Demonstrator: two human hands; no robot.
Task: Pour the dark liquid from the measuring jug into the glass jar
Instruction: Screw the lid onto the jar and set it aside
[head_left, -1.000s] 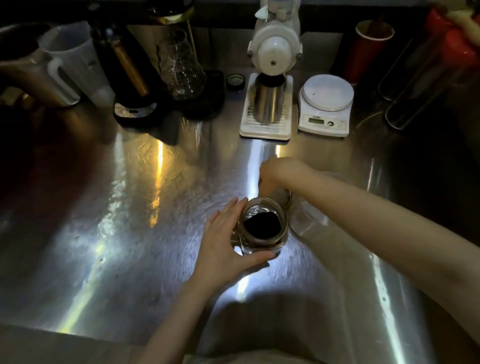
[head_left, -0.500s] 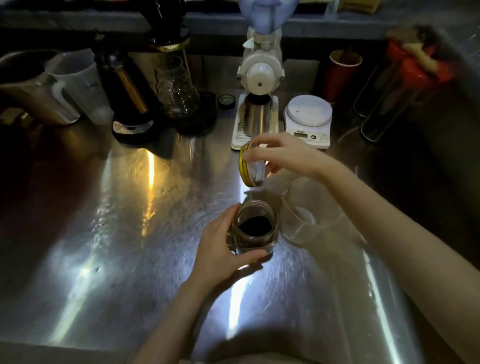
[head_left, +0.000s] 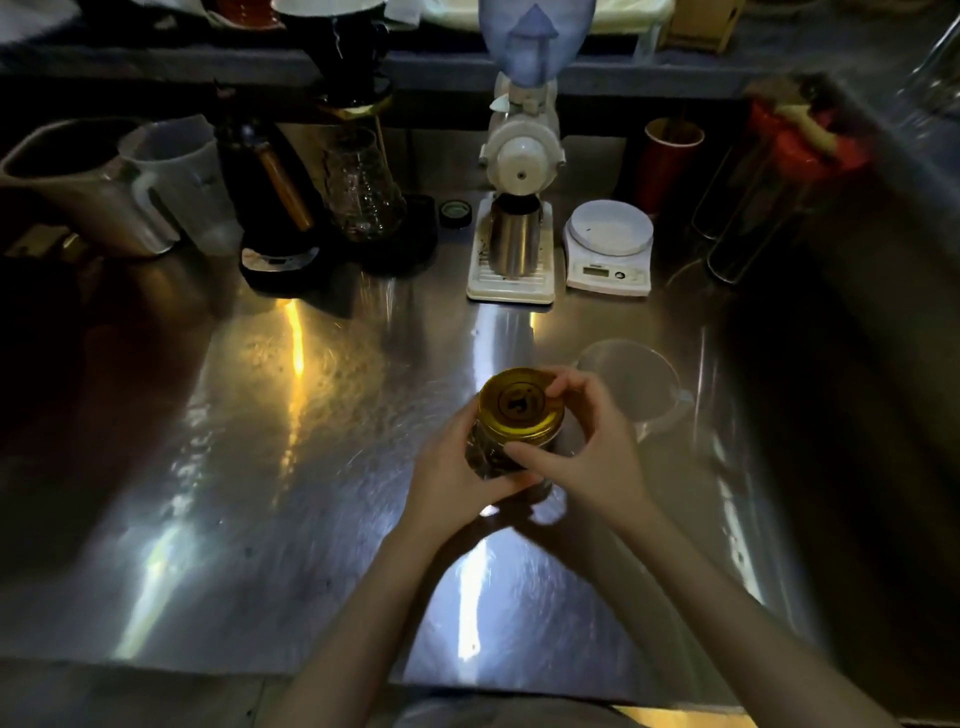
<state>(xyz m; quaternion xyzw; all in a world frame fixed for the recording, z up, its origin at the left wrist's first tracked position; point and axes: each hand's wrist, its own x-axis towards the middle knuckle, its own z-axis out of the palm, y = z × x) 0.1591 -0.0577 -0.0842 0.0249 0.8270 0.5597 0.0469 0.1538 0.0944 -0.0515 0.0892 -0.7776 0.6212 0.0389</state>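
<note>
The glass jar (head_left: 493, 457) stands on the steel counter (head_left: 260, 467), dark liquid inside, a gold lid (head_left: 521, 408) sitting on its mouth. My left hand (head_left: 457, 467) wraps the jar's left side and front. My right hand (head_left: 587, 447) grips the lid's rim from the right, thumb in front, fingers over the far edge. The clear measuring jug (head_left: 636, 384) stands upright just right of and behind the jar, looking empty.
Along the back stand a white grinder (head_left: 522, 171) with a steel cup, a white scale (head_left: 609, 244), a red cup (head_left: 670, 166), a glass carafe (head_left: 361, 187), a dark kettle (head_left: 270, 197), a plastic pitcher (head_left: 182, 182) and a steel jug (head_left: 78, 187).
My right hand picked up the gold lid from beside the jar, carried it over and set it on the jar's mouth. My left hand kept hold of the jar.
</note>
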